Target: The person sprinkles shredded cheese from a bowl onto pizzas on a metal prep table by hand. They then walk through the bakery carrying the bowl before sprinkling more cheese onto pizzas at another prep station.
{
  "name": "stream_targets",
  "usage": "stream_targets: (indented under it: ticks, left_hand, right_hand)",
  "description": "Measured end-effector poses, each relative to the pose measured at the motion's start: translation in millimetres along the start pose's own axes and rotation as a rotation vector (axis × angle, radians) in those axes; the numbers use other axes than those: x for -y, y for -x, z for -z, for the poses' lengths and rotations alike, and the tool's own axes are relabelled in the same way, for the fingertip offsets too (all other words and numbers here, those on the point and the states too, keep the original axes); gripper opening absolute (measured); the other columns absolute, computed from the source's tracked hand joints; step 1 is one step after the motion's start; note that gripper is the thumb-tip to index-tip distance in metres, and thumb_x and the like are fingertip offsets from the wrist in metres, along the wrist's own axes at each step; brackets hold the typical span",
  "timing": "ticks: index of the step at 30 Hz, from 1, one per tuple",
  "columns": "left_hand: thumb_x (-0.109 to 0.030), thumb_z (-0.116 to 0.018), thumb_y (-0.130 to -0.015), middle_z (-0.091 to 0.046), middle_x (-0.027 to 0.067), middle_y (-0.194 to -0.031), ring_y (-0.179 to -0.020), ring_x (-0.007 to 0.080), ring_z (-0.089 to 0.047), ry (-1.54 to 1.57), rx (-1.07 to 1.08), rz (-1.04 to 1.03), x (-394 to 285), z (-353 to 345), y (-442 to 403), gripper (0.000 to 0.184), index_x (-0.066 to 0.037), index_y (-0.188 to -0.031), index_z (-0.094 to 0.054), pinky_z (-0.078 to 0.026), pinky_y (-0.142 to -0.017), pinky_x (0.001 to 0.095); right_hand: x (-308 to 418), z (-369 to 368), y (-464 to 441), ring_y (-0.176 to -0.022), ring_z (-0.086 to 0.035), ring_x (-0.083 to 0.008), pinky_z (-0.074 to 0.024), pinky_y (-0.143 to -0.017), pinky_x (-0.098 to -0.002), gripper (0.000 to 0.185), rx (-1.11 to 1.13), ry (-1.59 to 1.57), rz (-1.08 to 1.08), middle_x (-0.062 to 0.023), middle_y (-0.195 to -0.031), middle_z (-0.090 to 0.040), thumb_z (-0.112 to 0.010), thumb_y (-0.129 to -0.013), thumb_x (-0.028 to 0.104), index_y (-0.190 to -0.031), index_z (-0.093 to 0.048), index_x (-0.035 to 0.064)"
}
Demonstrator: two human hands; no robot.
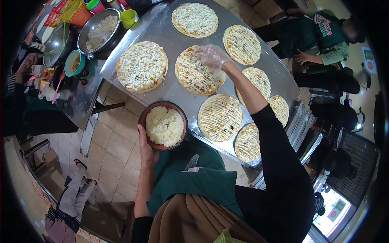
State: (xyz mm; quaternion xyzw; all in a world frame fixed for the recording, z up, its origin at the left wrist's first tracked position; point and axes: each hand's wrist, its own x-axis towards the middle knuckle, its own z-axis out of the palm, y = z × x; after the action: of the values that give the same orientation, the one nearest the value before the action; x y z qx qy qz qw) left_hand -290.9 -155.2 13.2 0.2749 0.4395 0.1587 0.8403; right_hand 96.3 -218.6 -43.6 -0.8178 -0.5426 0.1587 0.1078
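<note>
My left hand [147, 148], bare, holds a dark-rimmed bowl [142, 117] by its left side. The bowl is heaped with white grated cheese [164, 126]. My right hand [212, 58], in a clear plastic glove, is over the upper right of a pizza [193, 77] striped with white sauce. Its fingers are bunched together, fingertips pointing down and left; what they pinch is too small to tell. White crumbles thickly cover the pizza on the left [142, 67] and the one at the top [195, 19]. Several sauce-striped pizzas, one of them nearest my body [221, 118], lie around.
The pizzas lie on a metal table [166, 24]. On a side table at the left are a large metal bowl [99, 30], a teal bowl [74, 63] and a green cup [128, 18]. Several people stand at the right; another person's legs [77, 190] show at lower left.
</note>
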Motion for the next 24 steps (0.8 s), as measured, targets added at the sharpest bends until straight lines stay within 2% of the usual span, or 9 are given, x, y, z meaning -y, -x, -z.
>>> stream_targets:
  ticks: [4,7,8,12,15,16,19,22,24]
  left_hand:
    - [-0.053,-0.036,-0.096,-0.048,0.0116,-0.133,-0.121,0.0228,-0.048,0.005,0.004,-0.004,1,3,1,0.063,-0.005,-0.136,-0.038,-0.041,-0.101,0.0379]
    - [-0.053,-0.036,-0.096,-0.049,0.0117,-0.132,-0.12,0.0229,-0.049,-0.007,-0.001,-0.028,-2,-2,3,0.063,-0.004,-0.135,-0.039,-0.041,-0.101,0.0378]
    - [-0.053,-0.036,-0.096,-0.049,0.0118,-0.132,-0.12,0.0229,-0.049,-0.006,0.004,-0.034,-1,-1,3,0.063,-0.004,-0.135,-0.039,-0.041,-0.101,0.0378]
    - [-0.054,-0.037,-0.096,-0.049,0.0118,-0.132,-0.12,0.0229,-0.049,0.009,0.011,-0.034,2,1,-1,0.063,-0.003,-0.135,-0.04,-0.041,-0.101,0.0377]
    - [-0.052,-0.037,-0.096,-0.049,0.0109,-0.133,-0.119,0.0242,-0.05,0.021,0.005,-0.02,2,-1,-1,0.061,-0.006,-0.137,-0.038,-0.042,-0.1,0.0396]
    - [-0.052,-0.037,-0.097,-0.049,0.0105,-0.133,-0.119,0.0249,-0.051,0.024,0.003,-0.016,1,-2,-1,0.06,-0.008,-0.138,-0.037,-0.043,-0.1,0.0405]
    - [-0.052,-0.037,-0.096,-0.049,0.0105,-0.133,-0.119,0.0247,-0.051,0.025,0.027,-0.015,3,-1,-4,0.061,-0.008,-0.137,-0.037,-0.043,-0.1,0.0406]
    - [-0.052,-0.037,-0.096,-0.049,0.0104,-0.134,-0.12,0.0246,-0.05,0.029,0.029,-0.005,4,-2,-6,0.06,-0.008,-0.137,-0.037,-0.042,-0.1,0.0404]
    - [-0.053,-0.037,-0.096,-0.049,0.0107,-0.133,-0.12,0.0232,-0.049,0.009,0.031,-0.012,1,-8,-4,0.062,-0.005,-0.136,-0.038,-0.041,-0.101,0.0385]
  right_hand:
    - [19,-11,-8,-0.085,-0.064,-0.0281,-0.0507,-0.076,-0.0347,0.021,-0.07,-0.179,-0.014,-0.0137,-0.096,-0.067,-0.056,-0.087,0.013,-0.105,-0.062,0.005]
    - [34,-13,-1,-0.088,-0.063,-0.0311,-0.0501,-0.079,-0.0352,0.02,-0.065,-0.142,-0.014,-0.0158,-0.098,-0.066,-0.057,-0.086,0.013,-0.104,-0.062,0.0046]
    - [40,-12,-3,-0.088,-0.063,-0.0303,-0.05,-0.079,-0.0355,0.019,0.032,-0.024,-0.013,-0.0161,-0.097,-0.066,-0.059,-0.084,0.013,-0.101,-0.063,0.005]
    - [59,-6,14,-0.088,-0.064,-0.0323,-0.0511,-0.079,-0.038,0.024,0.136,-0.133,0.018,-0.0177,-0.093,-0.066,-0.053,-0.081,0.006,-0.102,-0.064,0.0064]
    - [67,-6,37,-0.09,-0.064,-0.0319,-0.0515,-0.08,-0.0371,0.028,0.167,-0.099,0.055,-0.0169,-0.094,-0.066,-0.052,-0.08,0.005,-0.105,-0.064,0.0089]
    - [61,-16,46,-0.089,-0.064,-0.0321,-0.0519,-0.081,-0.0368,0.028,0.048,-0.139,0.102,-0.0163,-0.094,-0.066,-0.054,-0.079,0.003,-0.105,-0.064,0.009]
    - [58,-15,53,-0.087,-0.064,-0.0317,-0.0517,-0.079,-0.0374,0.024,-0.007,-0.03,0.05,-0.0157,-0.093,-0.066,-0.055,-0.08,0.004,-0.101,-0.064,0.0086]
    - [55,17,48,-0.088,-0.063,-0.0314,-0.0498,-0.084,-0.0352,0.021,0.275,-0.058,-0.184,-0.0151,-0.097,-0.067,-0.057,-0.085,0.017,-0.101,-0.065,0.0061]
    - [32,19,49,-0.085,-0.064,-0.0308,-0.05,-0.079,-0.0382,0.017,0.151,-0.171,-0.189,-0.0146,-0.09,-0.067,-0.056,-0.084,0.016,-0.095,-0.065,0.0069]
